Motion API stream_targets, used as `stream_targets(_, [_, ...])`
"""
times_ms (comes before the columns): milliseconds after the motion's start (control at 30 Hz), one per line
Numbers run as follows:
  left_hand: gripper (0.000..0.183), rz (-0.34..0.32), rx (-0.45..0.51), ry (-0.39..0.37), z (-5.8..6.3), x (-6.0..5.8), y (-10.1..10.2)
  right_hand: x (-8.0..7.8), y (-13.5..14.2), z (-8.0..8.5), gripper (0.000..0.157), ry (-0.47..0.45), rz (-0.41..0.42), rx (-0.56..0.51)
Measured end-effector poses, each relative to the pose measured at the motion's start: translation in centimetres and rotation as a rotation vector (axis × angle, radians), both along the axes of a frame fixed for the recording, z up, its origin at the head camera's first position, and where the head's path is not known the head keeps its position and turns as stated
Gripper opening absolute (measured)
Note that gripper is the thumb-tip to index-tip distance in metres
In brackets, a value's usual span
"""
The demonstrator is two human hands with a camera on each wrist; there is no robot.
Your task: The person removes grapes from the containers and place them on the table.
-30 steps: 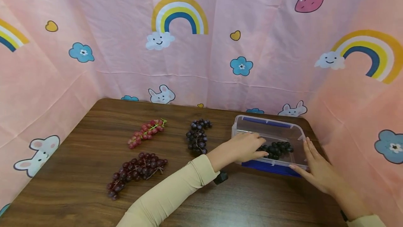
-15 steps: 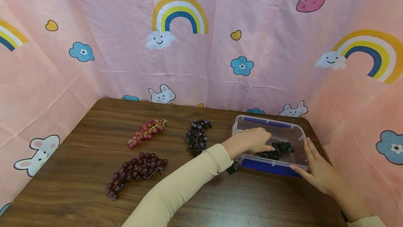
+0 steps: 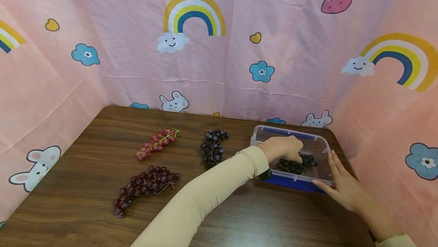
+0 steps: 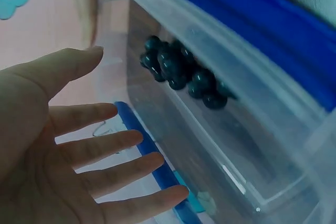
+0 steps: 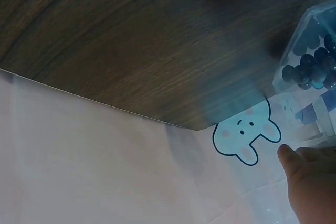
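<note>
A clear plastic container (image 3: 294,177) with blue side clips stands at the right of the table, without a lid on top. Inside it lies a bunch of dark grapes (image 3: 291,166), partly hidden under my left hand (image 3: 282,148). In the left wrist view, that hand (image 4: 47,156) has its fingers spread straight, and the grapes (image 4: 173,64) lie beyond its fingertips, out of its hold. My right hand (image 3: 347,188) rests against the container's right end, fingers along one side and thumb at the front corner. The right wrist view catches part of this hand (image 5: 315,179) beside the container wall.
Left of the container lies a bunch of dark purple grapes (image 3: 212,148). Farther left are bright red grapes (image 3: 155,145) on a green stem and, nearer me, a longer bunch of reddish-purple grapes (image 3: 145,186). A pink patterned cloth (image 3: 226,56) hangs around the wooden table (image 3: 239,216).
My left hand has moved rightward over the container, uncovering the left part of the dark grapes. The right hand has stayed at the container's right end.
</note>
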State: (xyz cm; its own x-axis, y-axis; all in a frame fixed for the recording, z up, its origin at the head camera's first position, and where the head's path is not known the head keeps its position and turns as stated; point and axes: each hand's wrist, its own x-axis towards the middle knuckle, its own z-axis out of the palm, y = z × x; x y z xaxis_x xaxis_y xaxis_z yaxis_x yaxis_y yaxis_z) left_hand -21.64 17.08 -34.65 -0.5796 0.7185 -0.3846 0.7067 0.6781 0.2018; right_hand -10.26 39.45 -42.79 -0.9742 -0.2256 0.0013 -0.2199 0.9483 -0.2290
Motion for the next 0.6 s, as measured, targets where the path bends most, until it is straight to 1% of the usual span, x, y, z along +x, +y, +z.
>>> stream_targets(67, [0.038, -0.004, -0.027, 0.004, 0.1, -0.5, 0.4, 0.0, 0.0, 0.0, 0.109, 0.001, 0.001, 0.0])
stream_targets(167, [0.043, -0.003, -0.064, 0.016, 0.3, -1.4, 1.1, 0.1, 0.0, -0.1, 0.109, 0.005, -0.001, -0.001])
stream_targets(300, [0.049, -0.04, -0.129, 0.04, 0.3, -2.4, 2.2, 0.0, 0.2, -0.1, 0.109, 0.001, -0.009, 0.001])
stream_targets(400, [0.05, -0.082, -0.165, 0.052, 0.0, -2.5, 3.0, 0.0, 0.4, 0.0, 0.109, -0.019, -0.015, -0.004])
stream_targets(500, [0.051, -0.097, -0.185, 0.061, -0.6, -2.3, 3.8, -0.1, 0.4, 0.0, 0.11, -0.034, -0.017, -0.013])
stream_targets(600, [0.049, -0.113, -0.186, 0.062, -1.5, -2.0, 4.4, -0.2, 0.3, 0.0, 0.11, -0.047, -0.021, -0.02])
